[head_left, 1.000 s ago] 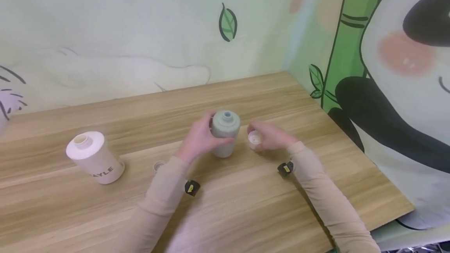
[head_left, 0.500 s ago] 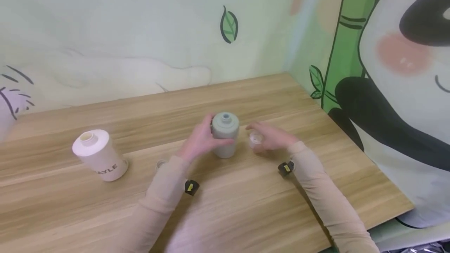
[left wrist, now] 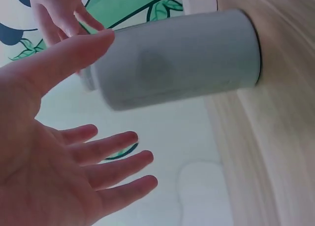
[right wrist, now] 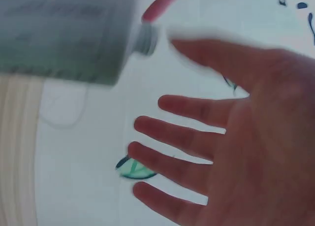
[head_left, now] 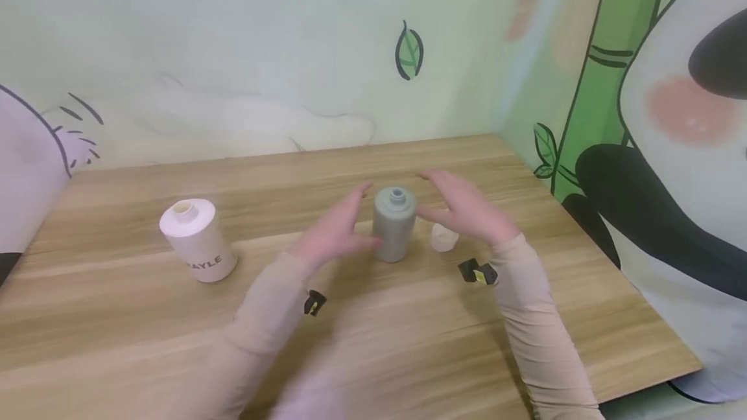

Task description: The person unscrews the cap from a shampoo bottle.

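Observation:
A grey bottle (head_left: 393, 229) with an uncapped, narrow neck stands upright on the wooden table. On its left my left hand (head_left: 335, 231) is spread, thumb close by the bottle's side. The left wrist view shows that palm facing the bottle (left wrist: 177, 61) with fingers extended. My right hand (head_left: 467, 207) hovers on the other side, its thumb near the bottle's shoulder. In the right wrist view its fingers (right wrist: 182, 162) are spread with nothing in them. Just below the right hand, a small white cap (head_left: 444, 237) sits on the table.
A white bottle (head_left: 198, 238) with dark lettering and an open neck stands to the left. The wooden table (head_left: 408, 342) meets a painted wall (head_left: 262, 50) behind and a panda mural (head_left: 671, 167) on the right. Its right edge slopes toward me.
My left hand has let go of the grey bottle and drawn slightly away. My right hand has released the white cap and risen beside the bottle. The head view has shifted left.

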`<state>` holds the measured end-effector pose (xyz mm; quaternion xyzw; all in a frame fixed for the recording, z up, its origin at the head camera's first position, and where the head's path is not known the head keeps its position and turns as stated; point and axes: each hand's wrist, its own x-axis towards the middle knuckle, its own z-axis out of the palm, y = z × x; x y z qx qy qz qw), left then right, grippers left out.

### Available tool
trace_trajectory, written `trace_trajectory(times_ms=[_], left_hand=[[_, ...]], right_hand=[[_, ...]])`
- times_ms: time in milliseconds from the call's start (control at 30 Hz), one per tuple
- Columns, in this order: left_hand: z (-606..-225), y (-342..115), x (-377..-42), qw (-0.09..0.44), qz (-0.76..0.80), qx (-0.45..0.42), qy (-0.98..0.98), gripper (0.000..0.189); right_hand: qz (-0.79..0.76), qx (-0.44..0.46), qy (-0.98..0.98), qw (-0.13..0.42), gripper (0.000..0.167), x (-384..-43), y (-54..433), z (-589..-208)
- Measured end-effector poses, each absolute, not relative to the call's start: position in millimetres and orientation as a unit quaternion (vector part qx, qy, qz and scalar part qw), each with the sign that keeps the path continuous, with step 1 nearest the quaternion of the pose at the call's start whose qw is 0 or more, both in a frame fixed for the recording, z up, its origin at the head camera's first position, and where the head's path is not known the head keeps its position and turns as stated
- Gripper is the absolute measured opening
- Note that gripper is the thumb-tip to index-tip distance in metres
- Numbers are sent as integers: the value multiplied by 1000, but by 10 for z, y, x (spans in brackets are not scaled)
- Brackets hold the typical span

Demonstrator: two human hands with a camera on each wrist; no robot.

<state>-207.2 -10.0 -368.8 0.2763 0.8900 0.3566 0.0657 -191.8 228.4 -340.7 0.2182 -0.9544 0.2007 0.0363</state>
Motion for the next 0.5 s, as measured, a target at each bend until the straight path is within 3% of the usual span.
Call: trace_trajectory(times_ms=[167, 500], left_hand=[[-3574, -235, -2003, 44, 349, 267, 897, 97], [-3423, -537, -1784, -30, 271, 283, 920, 87]], right_hand=[[198, 256, -946, 31, 87, -2005, 2159, -3436], [228, 220, -948, 26, 94, -2064, 2179, -3583]])
